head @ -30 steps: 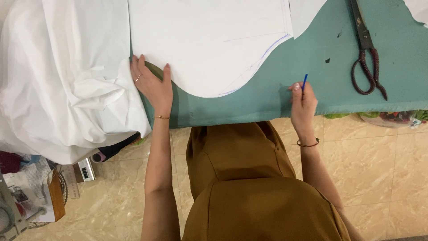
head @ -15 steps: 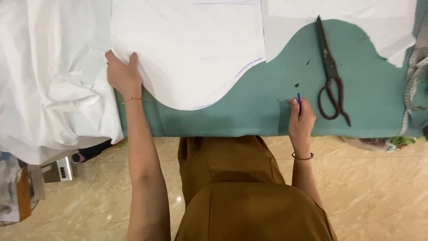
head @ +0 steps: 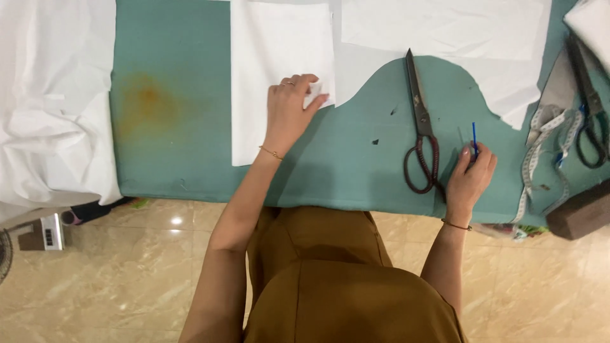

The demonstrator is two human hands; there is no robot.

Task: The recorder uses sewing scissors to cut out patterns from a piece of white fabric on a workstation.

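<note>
White heap: soft bunched cloth (head: 51, 108) sags over the table's left end; I judge it could slide to the floor if the piece beside it gets tugged.
Table cover: teal felt-like top (head: 190, 159), matte, with a rusty orange stain (head: 147, 98) and a few dark specks; I reckon that stain could mark pale fabric dragged across it.
Fabric piece: I see a flat white rectangle (head: 267, 57) with crisp straight edges, lying mid-table under my left hand.
Left hand: left hand (head: 289, 111) curls its fingers around the piece's lower right corner, pinching and lifting it; a hard pull could skew or crease the panel.
Cut sheet: thin white sheet (head: 445, 28) behind has a wavy scooped edge; it lies loose and may shift.
Shears: long dark steel shears (head: 420, 127), closed, red-brown loops near my right hand; blades point away, but a careless sweep could knock them.
Right hand: right hand (head: 470, 178) rests on the table, pinching a slim blue pen (head: 474, 133) upright; its tip could mark the cloth.
Tape: limp pale measuring tape (head: 540, 149) trails toward the edge.
Far right: second scissors (head: 591, 121) and a brown block (head: 581, 213).
</note>
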